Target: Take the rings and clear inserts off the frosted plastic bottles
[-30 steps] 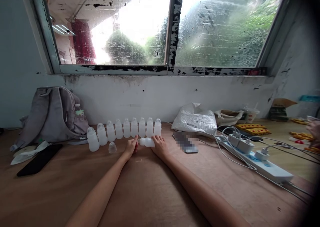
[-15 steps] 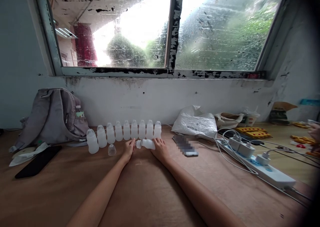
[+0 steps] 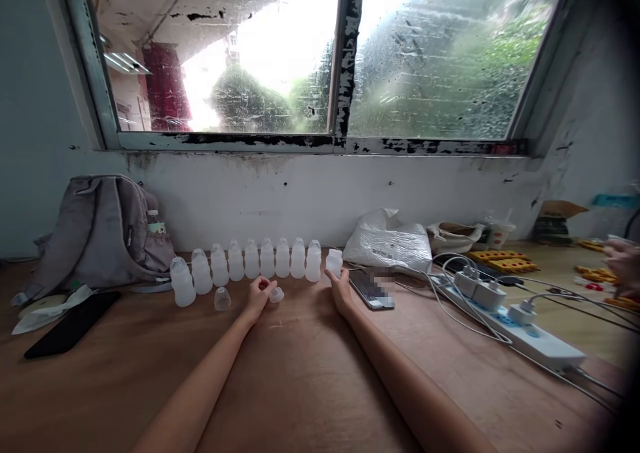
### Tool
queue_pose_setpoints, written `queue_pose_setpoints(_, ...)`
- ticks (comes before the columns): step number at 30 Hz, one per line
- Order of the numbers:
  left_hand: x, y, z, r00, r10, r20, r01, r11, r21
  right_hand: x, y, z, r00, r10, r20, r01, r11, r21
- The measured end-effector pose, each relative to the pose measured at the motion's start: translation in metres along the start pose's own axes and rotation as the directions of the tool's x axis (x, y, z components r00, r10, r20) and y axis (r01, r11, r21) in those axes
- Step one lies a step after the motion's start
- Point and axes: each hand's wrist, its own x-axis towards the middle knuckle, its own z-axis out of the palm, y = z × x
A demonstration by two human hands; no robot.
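A row of several frosted white bottles with clear domed caps [image 3: 267, 260] stands along the back of the table. At its right end my right hand [image 3: 340, 289] has its fingers round a bottle without a dome [image 3: 334, 262], held upright. My left hand [image 3: 261, 293] is closed at the fingertips, beside a small clear cap piece [image 3: 276, 296] that it appears to pinch at its left edge. Left of that hand a loose clear dome [image 3: 223, 298] stands on the table in front of the row.
At the left are a grey backpack [image 3: 105, 233] and a black phone [image 3: 73, 325]. On the right lie a silver bag [image 3: 390, 243], a phone [image 3: 369, 289] and a power strip [image 3: 540, 346] with cables. Another person's hand [image 3: 623, 256] shows at the far right.
My right hand has moved right with the bottle, which was lying sideways and is now upright beside the row. The cap piece has come apart from the bottle and stays near my left hand.
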Motion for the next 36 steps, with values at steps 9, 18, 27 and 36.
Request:
queue_pose_setpoints(9,0.001,-0.004,0.001,0.994,0.099,0.054,-0.105,0.985,0.138,0.007,0.006,-0.011,0.998,-0.044,0.04,0.051,0.982,-0.183)
queue_pose_setpoints(18,0.003,-0.008,-0.004,0.985,0.098,0.143,-0.133,0.957,0.259,0.008,0.011,-0.008,0.987,-0.078,0.14,0.121,0.934,-0.337)
queue_pose_setpoints(27,0.002,-0.004,-0.005,0.979,0.05,0.199,-0.094,0.972,0.217,0.003,0.007,-0.007,0.989,-0.119,0.09,0.145,0.908,-0.393)
queue_pose_setpoints(36,0.004,-0.008,-0.007,0.967,0.059,0.247,-0.102,0.981,0.165,-0.007,-0.003,-0.007,0.979,-0.204,-0.001,0.181,0.871,-0.457)
